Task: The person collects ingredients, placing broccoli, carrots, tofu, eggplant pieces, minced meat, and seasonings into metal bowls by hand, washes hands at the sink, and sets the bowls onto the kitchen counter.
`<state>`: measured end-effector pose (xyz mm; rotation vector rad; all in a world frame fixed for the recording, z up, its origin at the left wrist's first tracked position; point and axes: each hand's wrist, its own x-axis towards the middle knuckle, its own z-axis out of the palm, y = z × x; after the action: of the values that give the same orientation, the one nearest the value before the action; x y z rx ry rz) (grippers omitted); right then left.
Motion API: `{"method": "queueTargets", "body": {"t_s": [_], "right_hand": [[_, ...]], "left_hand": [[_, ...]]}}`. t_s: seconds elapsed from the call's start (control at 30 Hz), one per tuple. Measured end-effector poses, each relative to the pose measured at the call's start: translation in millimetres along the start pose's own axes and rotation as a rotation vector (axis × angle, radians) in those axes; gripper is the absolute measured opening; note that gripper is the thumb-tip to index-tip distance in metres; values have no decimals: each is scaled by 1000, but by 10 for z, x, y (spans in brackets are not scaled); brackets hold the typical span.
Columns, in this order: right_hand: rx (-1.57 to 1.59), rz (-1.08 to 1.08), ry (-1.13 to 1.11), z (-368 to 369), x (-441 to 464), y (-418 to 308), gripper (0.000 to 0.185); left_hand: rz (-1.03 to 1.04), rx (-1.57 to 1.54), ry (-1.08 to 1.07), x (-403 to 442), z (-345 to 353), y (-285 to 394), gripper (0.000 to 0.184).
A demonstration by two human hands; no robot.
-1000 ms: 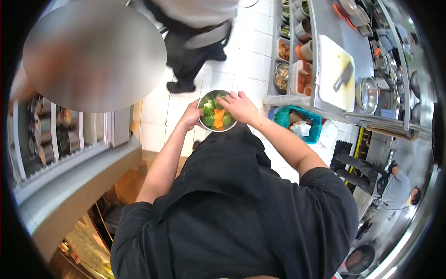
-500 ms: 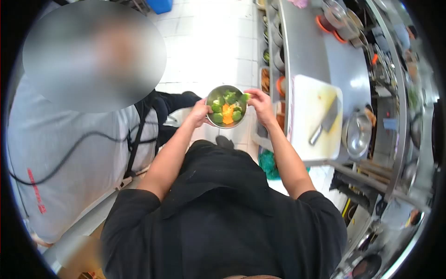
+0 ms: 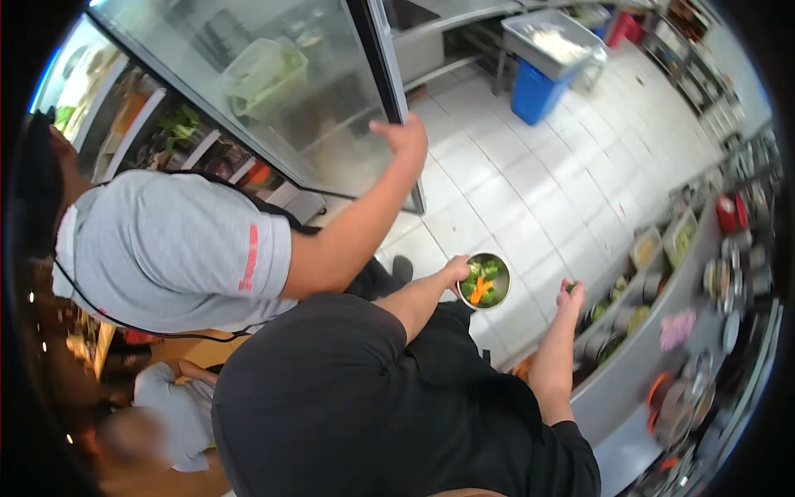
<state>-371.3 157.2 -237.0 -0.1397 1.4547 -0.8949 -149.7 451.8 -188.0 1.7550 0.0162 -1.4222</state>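
Note:
My left hand (image 3: 456,269) grips the rim of a round metal bowl (image 3: 504,288) on its left side. Inside the bowl lie several green broccoli florets (image 3: 490,269) and some orange pieces (image 3: 480,290) that look like cut carrot. My right hand (image 3: 570,296) is apart from the bowl, off to the right near the counter's containers. Its fingers are closed around a small green piece, which looks like a broccoli floret (image 3: 570,287).
On the left, a co-worker in a grey shirt (image 3: 178,240) reaches a hand to a glass fridge door (image 3: 331,108) standing ajar. Food containers (image 3: 646,246) line the counter (image 3: 617,373) at right. A blue bin (image 3: 534,93) stands by a grey tub (image 3: 517,31) on the tiled floor.
My view has turned left, so the cutting board and knife are out of sight. My right hand has moved away from the bowl's rim with the green piece. The fridge door has come into view.

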Motion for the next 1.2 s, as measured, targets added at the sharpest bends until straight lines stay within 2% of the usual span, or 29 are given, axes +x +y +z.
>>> {"method": "queueTargets", "body": {"t_s": [0.07, 0.13, 0.2, 0.23, 0.27, 0.3, 0.33, 0.4, 0.47, 0.5, 0.57, 0.6, 0.67, 0.7, 0.77, 0.8, 0.83, 0.87, 0.9, 0.93, 1.0, 1.07, 1.1, 1.2], "right_hand": [[-97, -51, 52, 986, 136, -327, 23], [-70, -101, -236, 2294, -203, -162, 20], [-85, -213, -934, 3598, -780, 178, 14], [-75, -148, -1206, 4153, -1623, 217, 22], [-114, -79, -1398, 4454, -2781, 102, 35], [-266, -33, -1461, 4622, -3576, 32, 47], [-558, -182, -1461, 4965, -3896, 174, 58], [-748, -675, -1505, 5488, -4133, 555, 59], [-770, -1036, -1841, 5615, -4216, 235, 52], [-741, -1024, -1975, 5728, -4078, 279, 43], [-984, -915, -2213, 5882, -3600, 291, 39], [-1096, -907, -2231, 5935, -3233, 323, 38], [-1337, -919, -2234, 5975, -2138, 557, 40], [-1343, -1067, -2188, 5917, -1436, 690, 43], [-1764, -1097, -2012, 5703, 96, 796, 45], [-2039, -978, -1829, 5519, 637, 564, 44], [-2041, -1116, -1813, 5247, 1860, 659, 46], [-2607, -887, -1782, 5158, 1985, 190, 46], [-2794, -696, -1709, 4995, 2437, -155, 52], [-2964, -277, -1453, 4972, 2488, -640, 56], [-2817, 70, -1267, 4900, 3150, -1322, 49], [-2568, -171, -1126, 5077, 3168, -2169, 45], [-2494, -186, -1030, 5196, 3284, -2444, 43], [-2235, -320, -726, 5481, 3842, -3108, 40]], "left_hand": [[-60, -1, -19, 38, 105, 612, 41], [28, 0, 47, 26, -115, 1022, 42], [54, -64, 45, 57, -174, 1505, 49], [79, -130, 45, 159, -240, 1692, 55], [104, -164, 51, 197, -324, 1915, 60], [130, -199, 56, 224, -406, 2147, 65], [155, -233, 60, 254, -488, 2376, 71], [211, -301, 99, 429, -609, 2742, 71], [271, -412, 197, 684, -755, 2875, 70], [305, -500, 274, 772, -824, 2869, 70], [286, -706, 349, 985, -1040, 2624, 66], [351, -792, 354, 1037, -1082, 2474, 63], [284, -899, 551, 980, -989, 2325, 63], [174, -945, 679, 1012, -957, 2201, 63], [169, -1045, 771, 846, -679, 2108, 66], [148, -1141, 787, 867, -638, 1870, 67], [124, -1241, 804, 896, -517, 1641, 68], [42, -1264, 869, 843, -332, 1644, 70], [57, -1343, 850, 902, -208, 1390, 69], [36, -1375, 882, 852, 5, 1396, 69], [16, -1423, 913, 902, 269, 1543, 69], [-182, -1475, 1027, 1099, 468, 1653, 69], [-230, -1454, 1074, 1203, 522, 1971, 66], [-195, -1304, 1016, 1899, 468, 2793, 62]]}}
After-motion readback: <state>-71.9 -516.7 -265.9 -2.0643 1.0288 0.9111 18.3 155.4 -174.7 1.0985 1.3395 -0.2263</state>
